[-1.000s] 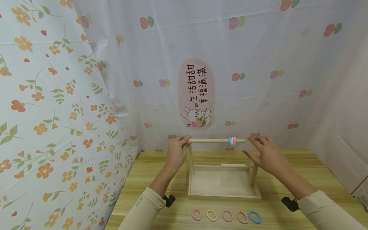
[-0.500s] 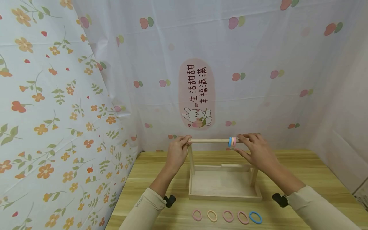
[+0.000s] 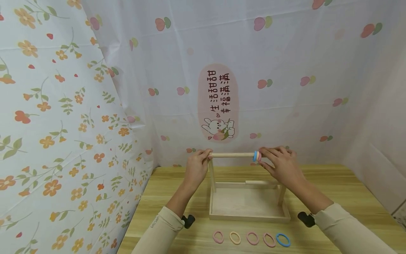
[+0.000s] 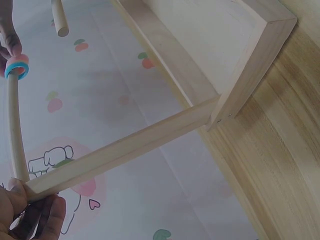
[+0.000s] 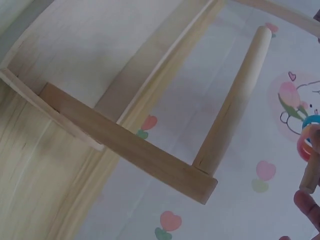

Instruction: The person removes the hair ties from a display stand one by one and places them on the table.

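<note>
My left hand (image 3: 195, 171) grips the top of the left post (image 3: 213, 178) of a wooden stand, where a horizontal rod (image 3: 233, 155) joins it. Blue, yellow and pink hair ties (image 3: 255, 156) ring this rod close together near its free right end. With thumb and fingertips my right hand (image 3: 285, 168) pinches the hair ties from the right, and the pink one leans at a slant. Seen from the left wrist, the blue hair tie (image 4: 17, 71) faces the bare length of rod. In the right wrist view the rod's end (image 5: 309, 181) pokes out between the fingers, beside the pink hair tie (image 5: 303, 144).
Below is the stand's shallow tray (image 3: 247, 217). A shorter post (image 3: 281, 194) on its right carries a second, lower rod (image 3: 258, 182) pointing left. Several loose hair ties lie in a row in front, among them a yellow one (image 3: 235, 238) and a blue one (image 3: 283, 240).
My right hand has moved left from beyond the rod's end onto the hair ties and closed on them, tilting them slightly. The left hand stays on the post.
</note>
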`<state>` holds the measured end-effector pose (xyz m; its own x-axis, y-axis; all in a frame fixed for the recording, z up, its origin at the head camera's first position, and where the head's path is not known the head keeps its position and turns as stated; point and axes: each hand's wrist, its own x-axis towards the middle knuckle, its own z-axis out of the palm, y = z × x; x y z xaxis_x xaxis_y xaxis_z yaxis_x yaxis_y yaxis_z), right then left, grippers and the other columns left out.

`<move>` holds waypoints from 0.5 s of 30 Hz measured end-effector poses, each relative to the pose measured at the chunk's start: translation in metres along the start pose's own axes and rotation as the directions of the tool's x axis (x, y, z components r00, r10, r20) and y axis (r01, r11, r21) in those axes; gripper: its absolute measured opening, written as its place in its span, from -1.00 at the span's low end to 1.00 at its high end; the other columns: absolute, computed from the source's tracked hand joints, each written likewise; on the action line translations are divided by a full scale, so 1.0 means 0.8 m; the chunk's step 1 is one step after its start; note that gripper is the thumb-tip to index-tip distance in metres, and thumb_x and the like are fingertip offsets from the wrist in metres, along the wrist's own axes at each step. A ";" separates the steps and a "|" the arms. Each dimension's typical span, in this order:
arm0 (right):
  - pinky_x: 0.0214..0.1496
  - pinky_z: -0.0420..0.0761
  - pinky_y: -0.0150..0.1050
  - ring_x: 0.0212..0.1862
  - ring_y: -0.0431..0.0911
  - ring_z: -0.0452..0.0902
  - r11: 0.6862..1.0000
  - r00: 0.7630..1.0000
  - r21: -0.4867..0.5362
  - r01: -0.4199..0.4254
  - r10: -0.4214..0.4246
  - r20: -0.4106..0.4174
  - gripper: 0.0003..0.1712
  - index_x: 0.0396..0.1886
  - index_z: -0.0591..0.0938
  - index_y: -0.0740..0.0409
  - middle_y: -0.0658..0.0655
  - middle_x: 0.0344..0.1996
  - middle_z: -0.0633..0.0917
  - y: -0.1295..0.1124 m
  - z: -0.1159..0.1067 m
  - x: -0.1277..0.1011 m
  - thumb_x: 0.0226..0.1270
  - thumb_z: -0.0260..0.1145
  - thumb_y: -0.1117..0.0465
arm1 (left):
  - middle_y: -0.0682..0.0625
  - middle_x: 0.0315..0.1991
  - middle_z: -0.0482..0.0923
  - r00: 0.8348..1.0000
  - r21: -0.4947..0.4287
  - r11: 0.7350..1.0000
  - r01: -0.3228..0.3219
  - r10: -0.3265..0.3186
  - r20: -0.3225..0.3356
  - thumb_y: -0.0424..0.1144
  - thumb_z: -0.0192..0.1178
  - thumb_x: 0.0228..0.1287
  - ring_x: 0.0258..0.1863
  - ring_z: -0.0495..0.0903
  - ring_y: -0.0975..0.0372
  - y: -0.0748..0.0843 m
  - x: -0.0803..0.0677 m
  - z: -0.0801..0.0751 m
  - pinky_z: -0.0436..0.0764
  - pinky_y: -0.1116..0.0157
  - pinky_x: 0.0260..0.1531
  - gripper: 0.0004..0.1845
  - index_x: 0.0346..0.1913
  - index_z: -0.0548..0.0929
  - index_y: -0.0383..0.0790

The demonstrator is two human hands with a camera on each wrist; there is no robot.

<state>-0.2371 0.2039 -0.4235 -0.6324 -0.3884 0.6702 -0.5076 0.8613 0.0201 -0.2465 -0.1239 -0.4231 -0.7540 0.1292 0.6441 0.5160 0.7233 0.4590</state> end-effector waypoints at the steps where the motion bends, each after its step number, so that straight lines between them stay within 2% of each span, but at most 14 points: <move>1: -0.11 0.54 0.40 0.01 0.13 0.58 1.000 1.000 0.001 0.002 -0.002 -0.007 -0.22 0.25 0.65 -0.03 0.12 0.06 0.77 0.000 0.001 0.000 0.42 -0.08 -0.43 | -0.12 -0.12 0.77 1.000 -0.002 1.000 0.000 0.000 0.003 -0.18 0.24 0.42 -0.14 0.79 0.09 0.001 0.000 0.000 0.78 0.32 -0.22 -0.70 0.10 0.77 -0.19; 3: -0.08 0.53 0.45 0.00 0.12 0.59 1.000 1.000 -0.003 0.006 -0.006 -0.023 -0.15 0.24 0.66 -0.04 0.11 0.03 0.78 0.001 0.002 0.000 0.42 -0.23 -0.45 | -0.13 -0.12 0.77 1.000 -0.004 1.000 -0.003 0.003 0.003 -0.19 0.25 0.42 -0.14 0.79 0.09 0.001 0.000 0.000 0.78 0.33 -0.21 -0.70 0.10 0.77 -0.21; 6: -0.06 0.51 0.48 0.00 0.13 0.59 1.000 0.999 -0.001 0.011 -0.011 -0.044 -0.36 0.21 0.68 -0.03 0.12 0.02 0.79 0.001 0.003 0.001 0.43 0.15 -0.34 | -0.14 -0.11 0.77 1.000 -0.007 1.000 -0.008 0.008 0.001 -0.20 0.25 0.41 -0.14 0.79 0.09 0.002 0.001 0.000 0.78 0.34 -0.20 -0.70 0.10 0.76 -0.23; 9: -0.06 0.50 0.49 0.02 0.14 0.58 1.000 0.998 -0.001 0.014 -0.014 -0.060 -0.44 0.19 0.69 -0.02 0.12 -0.01 0.80 0.002 0.003 0.000 0.21 0.52 -0.08 | -0.15 -0.12 0.77 1.000 -0.007 1.000 -0.013 0.013 -0.006 -0.20 0.26 0.40 -0.14 0.79 0.08 0.002 0.001 0.001 0.78 0.33 -0.21 -0.69 0.09 0.76 -0.26; 10: -0.06 0.49 0.49 0.02 0.14 0.58 1.000 0.998 0.001 0.017 -0.017 -0.066 -0.41 0.18 0.69 -0.02 0.12 -0.02 0.80 0.002 0.004 0.000 0.12 0.57 0.00 | -0.15 -0.12 0.77 1.000 -0.006 1.000 -0.012 0.012 -0.006 -0.20 0.26 0.40 -0.14 0.79 0.09 0.002 0.001 0.001 0.78 0.34 -0.20 -0.69 0.09 0.76 -0.26; 12: -0.06 0.49 0.48 0.02 0.15 0.58 1.000 0.997 -0.003 0.023 -0.023 -0.075 -0.39 0.16 0.69 -0.03 0.11 -0.04 0.80 0.003 0.004 -0.001 0.06 0.61 0.04 | -0.14 -0.12 0.77 1.000 -0.007 1.000 -0.011 0.011 -0.005 -0.21 0.26 0.40 -0.14 0.79 0.09 0.002 0.001 0.001 0.78 0.33 -0.21 -0.70 0.09 0.76 -0.25; 15: -0.05 0.49 0.46 0.02 0.16 0.58 0.999 0.995 -0.003 0.035 -0.035 -0.091 -0.44 0.15 0.69 -0.02 0.11 -0.05 0.80 0.005 0.004 -0.002 0.14 0.57 0.00 | -0.13 -0.11 0.77 1.000 -0.010 1.000 0.000 0.000 0.004 -0.21 0.26 0.40 -0.14 0.79 0.10 0.001 0.001 0.001 0.78 0.33 -0.21 -0.70 0.10 0.76 -0.21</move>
<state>-0.2402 0.2067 -0.4271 -0.5588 -0.3867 0.7336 -0.5275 0.8483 0.0454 -0.2467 -0.1228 -0.4228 -0.7558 0.1319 0.6414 0.5200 0.7162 0.4655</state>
